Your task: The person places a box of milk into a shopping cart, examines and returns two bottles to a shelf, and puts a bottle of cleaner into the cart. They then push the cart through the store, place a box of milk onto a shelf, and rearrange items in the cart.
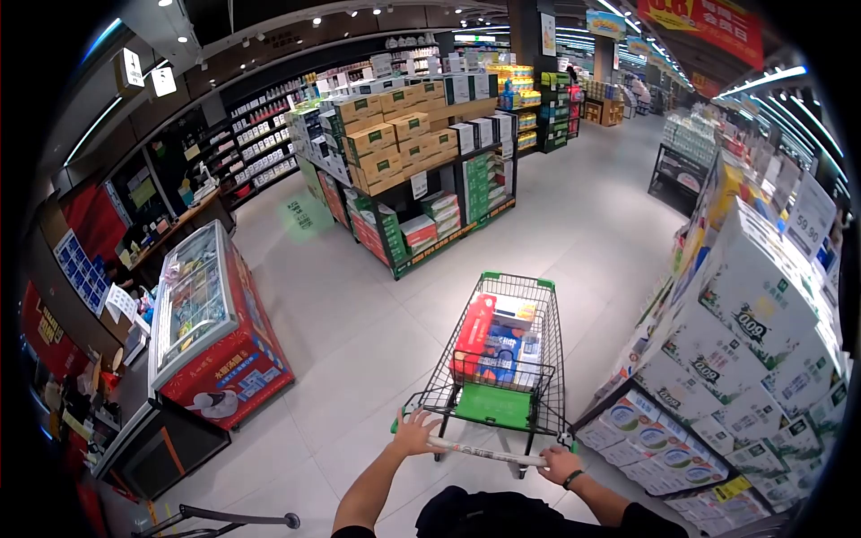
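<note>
A shopping cart (554, 359) with a wire basket and green trim stands in front of me. My left hand (415, 434) is closed on the left end of its pale push handle (484, 454). At the handle's other end, my right hand (560, 464) grips it, a dark band around the wrist. Inside the basket lie a red box (473, 330) and a blue-and-white package (509, 354). A green flap (493, 405) sits at the near end of the basket.
A red chest freezer (238, 372) stands at the left. Ahead is a display shelf (404, 260) stacked with brown cartons (372, 139). White cartons (717, 359) are piled high close on the right. A dark metal rail (224, 517) shows at bottom left. Tiled floor (592, 215) runs between the displays.
</note>
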Demonstrator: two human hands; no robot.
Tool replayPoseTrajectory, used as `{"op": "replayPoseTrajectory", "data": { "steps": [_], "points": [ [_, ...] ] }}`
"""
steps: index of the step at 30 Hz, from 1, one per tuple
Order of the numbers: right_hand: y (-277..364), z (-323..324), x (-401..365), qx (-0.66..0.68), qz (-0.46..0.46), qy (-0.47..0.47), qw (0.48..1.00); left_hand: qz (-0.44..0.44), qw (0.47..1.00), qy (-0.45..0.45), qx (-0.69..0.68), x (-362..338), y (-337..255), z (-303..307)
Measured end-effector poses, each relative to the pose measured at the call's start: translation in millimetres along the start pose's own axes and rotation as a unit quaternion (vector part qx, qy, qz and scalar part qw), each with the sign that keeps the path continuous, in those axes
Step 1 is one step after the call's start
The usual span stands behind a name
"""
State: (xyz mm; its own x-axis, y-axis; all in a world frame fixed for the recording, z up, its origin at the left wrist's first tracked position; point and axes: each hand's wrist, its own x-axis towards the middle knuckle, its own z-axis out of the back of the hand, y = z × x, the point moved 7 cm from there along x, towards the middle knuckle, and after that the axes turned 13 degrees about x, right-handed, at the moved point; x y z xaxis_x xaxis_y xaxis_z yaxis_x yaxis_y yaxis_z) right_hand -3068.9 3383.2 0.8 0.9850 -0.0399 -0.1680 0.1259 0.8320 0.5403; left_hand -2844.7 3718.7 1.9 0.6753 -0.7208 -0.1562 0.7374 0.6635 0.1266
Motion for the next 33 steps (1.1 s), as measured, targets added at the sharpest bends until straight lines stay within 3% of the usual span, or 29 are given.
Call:
{"op": "replayPoseTrajectory", "data": {
  "steps": [1, 3, 4, 7, 8, 15, 21, 23, 33],
  "points": [
    [-2.4, 9.6, 12.1, -0.001, -0.005, -0.006, 1.0, -0.006, 1.0, -0.004, 0.001, 14.1, 2.5, 8.7],
    [16.3, 34.3, 31.1, -0.042, 0.134, -0.051, 0.989, -0.002, 0.998, -0.015, 0.053, 44.9, 11.0, 19.6],
    [8.7, 34.6, 46.3, -0.013, 0.15, -0.049, 0.987, -0.056, 0.997, -0.05, 0.031, 60.9, 14.9, 15.2],
    [10.4, 52.1, 73.9, -0.08, 0.085, -0.084, 0.99, -0.108, 0.99, -0.067, 0.067, 96.1, 26.5, 24.8],
    [-9.0, 36.6, 88.6, -0.059, 0.047, -0.022, 0.997, -0.116, 0.991, -0.044, 0.056, 110.0, 30.8, 24.6],
    [-29.6, 58.9, 159.9, -0.084, -0.006, 0.015, 0.996, -0.17, 0.983, -0.002, 0.075, 221.8, 66.2, 31.4],
    [-50.1, 86.8, 207.4, -0.065, -0.037, -0.037, 0.997, -0.211, 0.975, 0.003, 0.074, 311.4, 80.1, 48.0],
    [-55.4, 94.3, 224.3, -0.065, -0.033, -0.043, 0.996, -0.208, 0.974, 0.076, 0.047, 336.7, 86.2, 48.6],
    [-130.9, 151.6, 311.6, -0.033, -0.089, -0.052, 0.994, -0.238, 0.969, 0.052, 0.045, 495.1, 81.7, 89.8]
  ]
}}
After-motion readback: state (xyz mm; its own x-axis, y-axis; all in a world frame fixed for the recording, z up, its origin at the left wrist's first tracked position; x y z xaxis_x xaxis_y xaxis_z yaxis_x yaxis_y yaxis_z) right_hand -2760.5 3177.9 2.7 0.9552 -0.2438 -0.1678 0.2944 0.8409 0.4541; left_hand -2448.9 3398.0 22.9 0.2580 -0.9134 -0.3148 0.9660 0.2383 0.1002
